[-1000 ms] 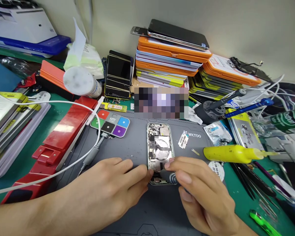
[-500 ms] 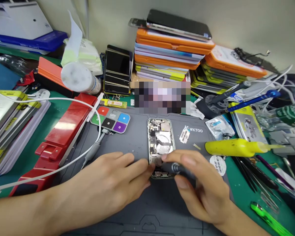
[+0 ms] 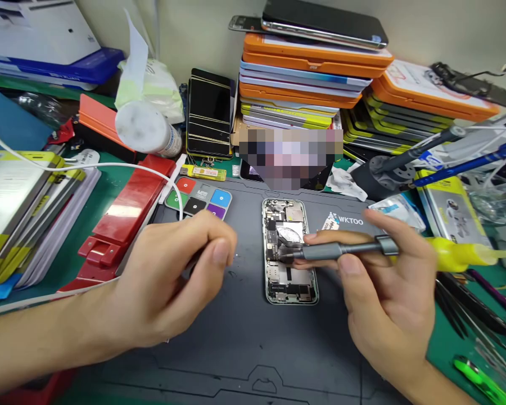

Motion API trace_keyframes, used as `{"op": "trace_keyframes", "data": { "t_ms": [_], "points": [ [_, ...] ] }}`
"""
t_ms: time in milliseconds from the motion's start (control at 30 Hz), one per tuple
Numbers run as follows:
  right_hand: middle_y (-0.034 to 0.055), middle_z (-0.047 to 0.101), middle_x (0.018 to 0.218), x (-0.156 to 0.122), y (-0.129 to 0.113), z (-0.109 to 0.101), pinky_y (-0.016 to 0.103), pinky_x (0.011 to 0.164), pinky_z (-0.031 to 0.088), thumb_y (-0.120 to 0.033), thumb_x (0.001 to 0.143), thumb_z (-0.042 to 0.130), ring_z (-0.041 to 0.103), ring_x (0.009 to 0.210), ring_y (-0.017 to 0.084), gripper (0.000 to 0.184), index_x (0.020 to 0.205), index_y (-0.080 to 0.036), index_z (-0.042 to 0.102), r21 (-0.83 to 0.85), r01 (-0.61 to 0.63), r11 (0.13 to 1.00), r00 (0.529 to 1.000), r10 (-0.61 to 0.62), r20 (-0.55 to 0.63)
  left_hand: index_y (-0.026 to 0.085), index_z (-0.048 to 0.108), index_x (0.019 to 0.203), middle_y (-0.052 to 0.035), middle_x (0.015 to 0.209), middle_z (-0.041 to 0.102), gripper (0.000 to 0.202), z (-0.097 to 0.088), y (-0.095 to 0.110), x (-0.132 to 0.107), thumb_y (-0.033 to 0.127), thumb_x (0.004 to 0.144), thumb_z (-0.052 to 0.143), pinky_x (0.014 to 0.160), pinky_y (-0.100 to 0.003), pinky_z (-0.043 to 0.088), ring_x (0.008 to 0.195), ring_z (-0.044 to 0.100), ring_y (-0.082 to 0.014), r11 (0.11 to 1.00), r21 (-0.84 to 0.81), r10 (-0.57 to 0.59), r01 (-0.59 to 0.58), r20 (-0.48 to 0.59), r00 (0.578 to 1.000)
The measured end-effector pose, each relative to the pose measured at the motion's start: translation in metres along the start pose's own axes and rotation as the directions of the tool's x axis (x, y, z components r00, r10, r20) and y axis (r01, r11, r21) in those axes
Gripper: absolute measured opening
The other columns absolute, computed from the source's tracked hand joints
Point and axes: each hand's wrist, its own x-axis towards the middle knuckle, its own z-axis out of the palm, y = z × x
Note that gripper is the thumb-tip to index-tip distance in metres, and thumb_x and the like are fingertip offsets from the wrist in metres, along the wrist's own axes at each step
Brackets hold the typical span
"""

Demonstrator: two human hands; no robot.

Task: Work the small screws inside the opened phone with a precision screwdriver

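Note:
An opened phone (image 3: pixel 290 275) lies on the grey mat (image 3: pixel 240 337), its circuit board and inner parts bare. My right hand (image 3: pixel 388 298) is shut on a grey precision screwdriver (image 3: pixel 333 251), held nearly level with its tip over the middle of the phone. Left of the phone, apart from it, my left hand (image 3: pixel 181 275) is raised with curled fingers; what they hold, if anything, is hidden. Beyond that hand sits a pad with coloured squares (image 3: pixel 198 197), partly covered by it.
A red tool (image 3: pixel 126 208) and a white cable (image 3: pixel 109 165) lie on the left. Stacked orange cases (image 3: pixel 312 62) stand at the back. At right are a yellow bottle (image 3: pixel 459 254), tweezers (image 3: pixel 451 309), a green-handled tool (image 3: pixel 480 377) and a dark tool holder (image 3: pixel 383 174).
My left hand has left the phone's edge, moving left and up with its fingers curled. My right hand has swung right, and the screwdriver now lies level, in full view.

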Motion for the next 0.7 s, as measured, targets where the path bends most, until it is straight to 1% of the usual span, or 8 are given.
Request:
{"op": "trace_keyframes", "data": {
  "t_ms": [67,100,233,300,400,500,600,700],
  "points": [
    [0.0061,0.083,0.122,-0.0028,-0.0006,0.0009,0.033,0.088,0.075,-0.011,0.110,0.057,0.084,0.110,0.021,0.041,0.147,-0.030,0.056,-0.054,-0.040,0.998,0.997,0.044,0.067,0.024,0.054,0.096,0.0073,0.069,0.049,0.020,0.0008,-0.0010,0.0009,0.016,0.113,0.047,0.050,-0.022,0.036,0.052,0.040,-0.0086,0.998,-0.021,-0.055,0.055,-0.003,0.998],
    [0.0063,0.083,0.123,-0.0045,-0.0006,0.0010,0.032,0.090,0.074,-0.009,0.110,0.058,0.084,0.112,0.021,0.040,0.144,-0.029,0.058,-0.088,-0.028,0.996,0.995,0.036,0.096,0.023,0.055,0.096,0.0074,0.069,0.048,0.020,0.0013,-0.0011,0.0015,0.017,0.114,0.048,0.049,-0.022,0.035,0.053,0.039,-0.0082,0.998,-0.021,-0.062,0.062,-0.006,0.998],
    [0.0062,0.082,0.132,-0.0101,0.0017,-0.0006,0.032,0.100,0.071,-0.001,0.105,0.061,0.081,0.124,0.022,0.042,0.137,-0.028,0.059,-0.173,0.094,0.980,0.976,-0.057,0.209,0.021,0.056,0.099,0.0082,0.071,0.048,0.018,0.0019,0.0007,0.0017,0.018,0.115,0.050,0.050,-0.022,0.033,0.052,0.038,-0.0055,0.998,-0.063,-0.028,0.027,-0.010,1.000],
    [0.0071,0.081,0.138,-0.0108,0.0033,-0.0016,0.032,0.104,0.069,0.002,0.103,0.062,0.078,0.130,0.022,0.043,0.135,-0.026,0.059,-0.215,0.120,0.969,0.964,-0.062,0.260,0.022,0.056,0.101,0.0087,0.070,0.045,0.019,0.0014,0.0013,0.0004,0.021,0.118,0.046,0.050,-0.023,0.032,0.052,0.037,-0.0063,0.990,-0.124,-0.071,0.070,0.001,0.997],
    [0.0086,0.080,0.141,-0.0094,0.0051,-0.0018,0.029,0.106,0.068,0.003,0.103,0.061,0.078,0.132,0.021,0.041,0.133,-0.025,0.059,-0.248,0.164,0.955,0.949,-0.084,0.303,0.024,0.057,0.104,0.0066,0.071,0.045,0.028,0.0007,0.0008,-0.0009,0.029,0.122,0.037,0.053,-0.026,0.034,0.057,0.042,-0.0099,0.971,-0.178,-0.158,0.159,0.022,0.987],
    [0.0095,0.081,0.138,-0.0072,0.0060,-0.0011,0.026,0.101,0.069,-0.001,0.104,0.061,0.078,0.130,0.022,0.035,0.129,-0.025,0.060,-0.288,0.193,0.938,0.937,-0.088,0.339,0.023,0.058,0.103,0.0048,0.075,0.050,0.030,0.0004,0.0014,0.0005,0.031,0.122,0.035,0.057,-0.027,0.037,0.062,0.048,-0.0109,0.980,-0.173,-0.102,0.104,0.021,0.995],
    [0.0089,0.082,0.137,-0.0070,0.0065,-0.0010,0.023,0.099,0.068,-0.004,0.106,0.060,0.078,0.130,0.020,0.030,0.127,-0.025,0.061,-0.320,0.203,0.925,0.932,-0.083,0.352,0.021,0.056,0.099,0.0069,0.073,0.048,0.026,-0.0003,0.0042,0.0039,0.025,0.119,0.040,0.058,-0.024,0.038,0.059,0.044,-0.0086,0.990,-0.142,-0.011,0.015,0.026,1.000],
    [0.0075,0.081,0.138,-0.0084,0.0058,-0.0008,0.024,0.101,0.068,-0.005,0.107,0.059,0.078,0.131,0.020,0.030,0.128,-0.027,0.062,-0.296,0.162,0.941,0.940,-0.055,0.337,0.021,0.054,0.095,0.0085,0.071,0.046,0.025,-0.0011,0.0071,0.0066,0.018,0.116,0.041,0.056,-0.022,0.037,0.056,0.041,-0.0074,0.997,-0.082,-0.007,0.010,0.038,0.999]
  ]
}}
